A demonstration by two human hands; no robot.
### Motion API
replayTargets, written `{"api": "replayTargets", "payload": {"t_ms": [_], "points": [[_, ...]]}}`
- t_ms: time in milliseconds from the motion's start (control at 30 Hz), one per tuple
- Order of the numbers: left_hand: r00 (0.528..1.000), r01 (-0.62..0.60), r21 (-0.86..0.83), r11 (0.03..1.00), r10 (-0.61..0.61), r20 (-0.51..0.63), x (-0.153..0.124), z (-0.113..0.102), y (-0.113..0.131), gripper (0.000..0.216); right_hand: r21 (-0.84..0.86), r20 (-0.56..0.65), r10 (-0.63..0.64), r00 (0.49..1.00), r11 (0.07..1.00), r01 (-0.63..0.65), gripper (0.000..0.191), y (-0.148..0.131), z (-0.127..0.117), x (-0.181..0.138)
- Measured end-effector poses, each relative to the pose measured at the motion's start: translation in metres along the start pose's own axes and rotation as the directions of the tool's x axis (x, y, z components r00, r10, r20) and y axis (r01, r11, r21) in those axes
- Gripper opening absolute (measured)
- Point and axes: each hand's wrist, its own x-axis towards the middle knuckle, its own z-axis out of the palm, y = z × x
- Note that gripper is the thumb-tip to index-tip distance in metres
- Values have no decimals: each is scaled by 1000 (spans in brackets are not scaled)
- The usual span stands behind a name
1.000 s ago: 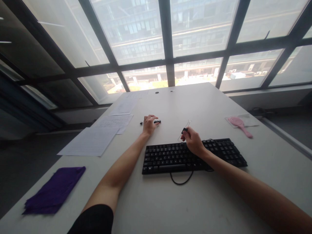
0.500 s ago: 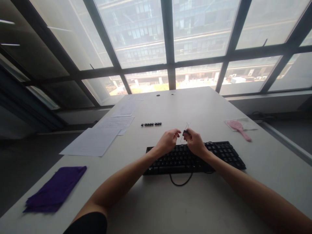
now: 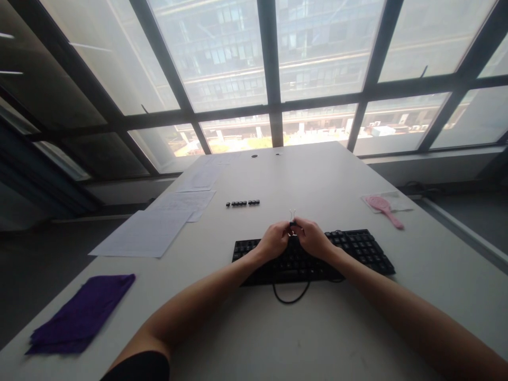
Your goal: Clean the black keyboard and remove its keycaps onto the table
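Note:
Over the upper rows of a black keyboard point(image 3: 361, 248), my two hands meet close together. My right hand point(image 3: 314, 237) is closed, pinching a small wire keycap puller point(image 3: 292, 224) with a dark middle part. Its thin wire prongs stick up past the fingertips. My left hand point(image 3: 274, 241) is closed as well, its fingertips pressed on the puller from the other side. The lower end of the puller is mostly hidden between the fingers. Beyond the hands, a row of several loose black keycaps point(image 3: 239, 203) lies on the white table point(image 3: 317, 180).
Paper sheets point(image 3: 143, 233) run along the left side of the table. A folded purple cloth point(image 3: 85, 312) lies at the near left. To the right, a pink hairbrush point(image 3: 383, 205) rests partly on a clear bag. The keyboard's cable point(image 3: 289, 302) loops out in front.
My left hand has closed in on the puller, which was in my right hand alone. The puller has moved left and down a little, and its prongs now point more straight up.

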Motion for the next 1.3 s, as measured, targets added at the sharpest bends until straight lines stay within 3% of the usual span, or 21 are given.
{"api": "replayTargets", "payload": {"t_ms": [200,333,467,600,933,1100,1300], "points": [[997,-72,14,997,71,25,-3,-3,7,16,-146,69,-180,981,971,189,15,0,-2,-7],[996,-78,5,997,77,47,-5,-4,10,5,-63,-17,-49,999,997,48,19,2,-2,-7],[998,-22,-19,1000,23,66,-3,-2,6,8,44,-44,46,998,998,-44,21,5,-3,-5],[998,14,-7,1000,-14,64,-2,1,-1,7,77,-65,84,994,994,-78,24,5,-4,-3],[999,-49,-41,998,49,-6,-2,0,6,13,165,-146,144,979,979,-119,21,7,-6,-1],[997,-62,-108,992,57,-47,-2,-1,6,20,116,-189,96,977,990,-75,17,4,-5,-3],[991,-50,-145,988,31,-130,-2,-2,8,25,16,-163,-58,985,998,62,18,1,-3,-4]]}}
